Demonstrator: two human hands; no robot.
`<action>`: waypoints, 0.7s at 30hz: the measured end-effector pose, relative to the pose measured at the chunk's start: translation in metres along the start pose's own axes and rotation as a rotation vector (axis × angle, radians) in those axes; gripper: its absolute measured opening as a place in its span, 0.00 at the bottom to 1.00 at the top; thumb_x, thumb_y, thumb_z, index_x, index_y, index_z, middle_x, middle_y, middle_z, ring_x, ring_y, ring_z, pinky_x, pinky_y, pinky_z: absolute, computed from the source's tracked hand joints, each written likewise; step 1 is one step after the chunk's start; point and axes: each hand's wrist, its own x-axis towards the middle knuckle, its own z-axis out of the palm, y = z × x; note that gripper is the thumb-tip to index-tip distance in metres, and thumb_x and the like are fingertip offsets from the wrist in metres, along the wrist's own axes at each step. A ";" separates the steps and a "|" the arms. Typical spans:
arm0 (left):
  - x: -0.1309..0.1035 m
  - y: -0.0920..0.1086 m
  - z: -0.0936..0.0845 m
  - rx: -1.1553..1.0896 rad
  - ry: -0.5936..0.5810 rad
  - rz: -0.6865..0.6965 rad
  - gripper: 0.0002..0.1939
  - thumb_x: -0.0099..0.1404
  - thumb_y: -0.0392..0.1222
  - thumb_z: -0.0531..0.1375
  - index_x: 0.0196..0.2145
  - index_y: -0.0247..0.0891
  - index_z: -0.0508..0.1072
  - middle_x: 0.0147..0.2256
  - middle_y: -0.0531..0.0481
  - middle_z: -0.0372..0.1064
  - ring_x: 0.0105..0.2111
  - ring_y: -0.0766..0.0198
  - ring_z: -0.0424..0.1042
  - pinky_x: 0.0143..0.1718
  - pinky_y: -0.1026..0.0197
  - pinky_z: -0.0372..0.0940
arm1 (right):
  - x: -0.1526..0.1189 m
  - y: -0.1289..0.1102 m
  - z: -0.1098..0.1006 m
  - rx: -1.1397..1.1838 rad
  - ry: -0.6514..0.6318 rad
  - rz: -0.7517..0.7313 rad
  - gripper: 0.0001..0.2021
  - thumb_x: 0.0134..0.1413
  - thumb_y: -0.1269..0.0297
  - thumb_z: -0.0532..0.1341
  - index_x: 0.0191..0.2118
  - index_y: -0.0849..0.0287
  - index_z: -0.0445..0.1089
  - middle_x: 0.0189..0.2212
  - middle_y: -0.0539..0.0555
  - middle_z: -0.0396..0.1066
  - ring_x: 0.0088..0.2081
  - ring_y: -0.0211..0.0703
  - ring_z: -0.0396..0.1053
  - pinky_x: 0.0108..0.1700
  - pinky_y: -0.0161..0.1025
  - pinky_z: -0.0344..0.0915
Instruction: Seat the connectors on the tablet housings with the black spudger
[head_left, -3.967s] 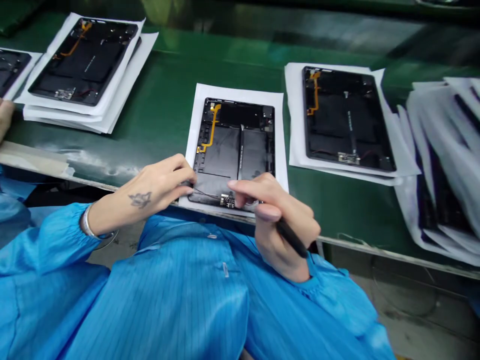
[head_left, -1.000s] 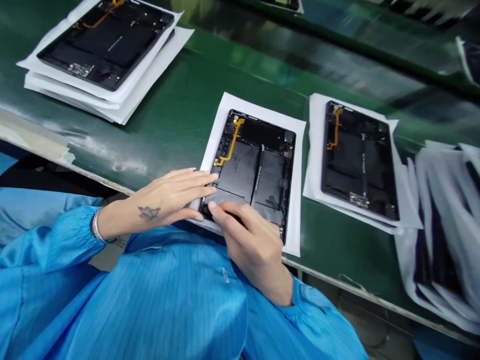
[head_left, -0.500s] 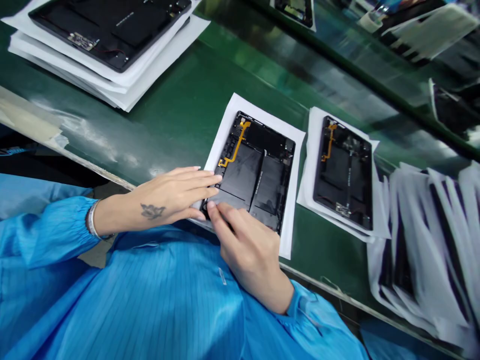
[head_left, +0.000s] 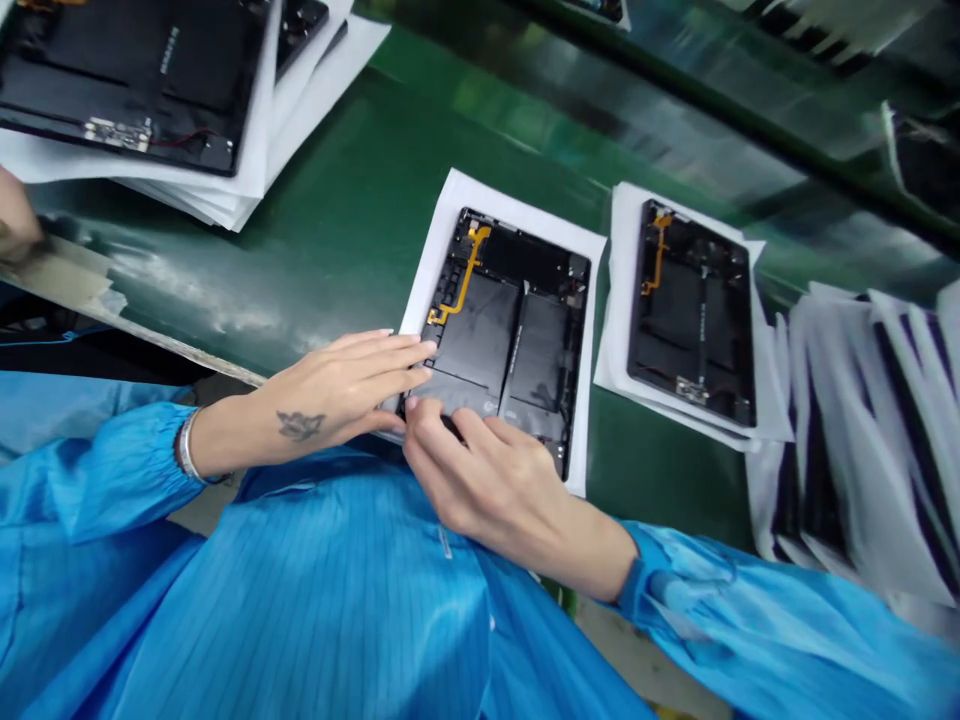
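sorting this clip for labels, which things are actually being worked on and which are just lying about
In hand: left hand and right hand, both pressing the near edge of the open tablet on its white sheet.
Lying about: second tablet, stacked tablets, blurred pile.

I see bright, even overhead light, with pale glare streaks on the green worktop [head_left: 337, 230]. My view smears at the right edge, where the stacked sheets [head_left: 862, 440] blur; the centre stays sharp.
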 end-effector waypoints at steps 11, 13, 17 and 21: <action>0.000 -0.001 -0.002 0.040 -0.010 0.032 0.22 0.75 0.46 0.55 0.60 0.30 0.66 0.63 0.38 0.63 0.65 0.52 0.62 0.66 0.46 0.61 | 0.000 0.001 0.000 0.124 0.003 0.046 0.09 0.66 0.71 0.57 0.37 0.63 0.75 0.33 0.53 0.74 0.27 0.38 0.62 0.25 0.41 0.55; 0.000 -0.002 -0.002 0.028 -0.011 0.036 0.22 0.74 0.46 0.56 0.61 0.31 0.66 0.64 0.38 0.62 0.65 0.52 0.62 0.67 0.46 0.60 | -0.006 0.005 0.005 0.232 0.050 0.096 0.11 0.67 0.72 0.55 0.41 0.63 0.75 0.31 0.52 0.74 0.28 0.38 0.65 0.26 0.39 0.59; -0.001 -0.004 -0.002 0.002 -0.017 0.032 0.23 0.74 0.46 0.56 0.62 0.32 0.65 0.64 0.37 0.61 0.66 0.54 0.61 0.67 0.46 0.59 | -0.021 0.003 0.012 0.414 0.196 0.298 0.14 0.66 0.78 0.53 0.50 0.66 0.73 0.41 0.58 0.77 0.39 0.39 0.73 0.38 0.35 0.68; -0.001 -0.005 -0.001 0.013 -0.025 0.020 0.23 0.74 0.46 0.56 0.62 0.33 0.65 0.64 0.37 0.61 0.66 0.54 0.61 0.67 0.45 0.60 | -0.022 -0.014 0.017 0.439 0.191 0.431 0.12 0.65 0.77 0.56 0.50 0.64 0.73 0.39 0.57 0.77 0.37 0.38 0.73 0.36 0.34 0.68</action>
